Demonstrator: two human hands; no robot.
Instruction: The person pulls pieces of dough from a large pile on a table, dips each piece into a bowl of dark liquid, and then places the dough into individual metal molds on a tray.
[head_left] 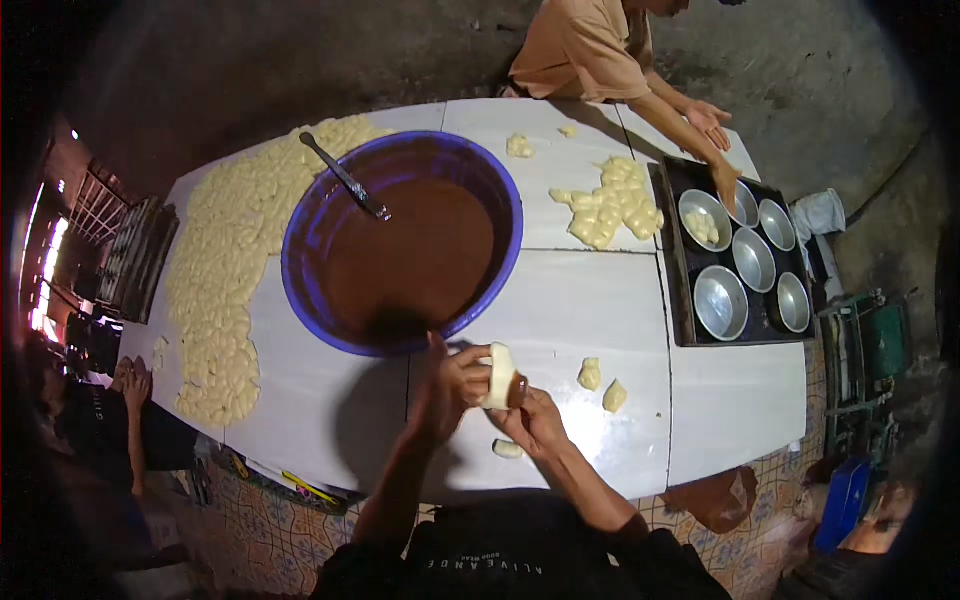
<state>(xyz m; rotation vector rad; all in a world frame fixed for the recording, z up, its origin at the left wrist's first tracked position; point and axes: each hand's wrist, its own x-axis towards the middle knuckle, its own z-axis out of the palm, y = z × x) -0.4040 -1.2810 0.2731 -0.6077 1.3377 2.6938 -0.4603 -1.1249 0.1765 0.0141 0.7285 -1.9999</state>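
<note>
Between my two hands, just in front of the blue basin (310,310) of brown filling, is a pale dough piece (498,370) with a brown smear of filling on its right side. My left hand (458,385) is closed on the dough from the left, its fingers around it. My right hand (530,420) grips it from below right, near the brown part. A metal-bladed spatula (345,175) leans in the basin. A small dough piece (507,449) lies below my hands, and two more (590,374) lie to the right.
Many dough pieces (215,300) cover the table's left, a cluster (610,210) its upper right. A dark tray (675,330) holds several round pans (720,300). A co-worker (580,50) reaches into a pan from the far side; another person (130,410) is at the left.
</note>
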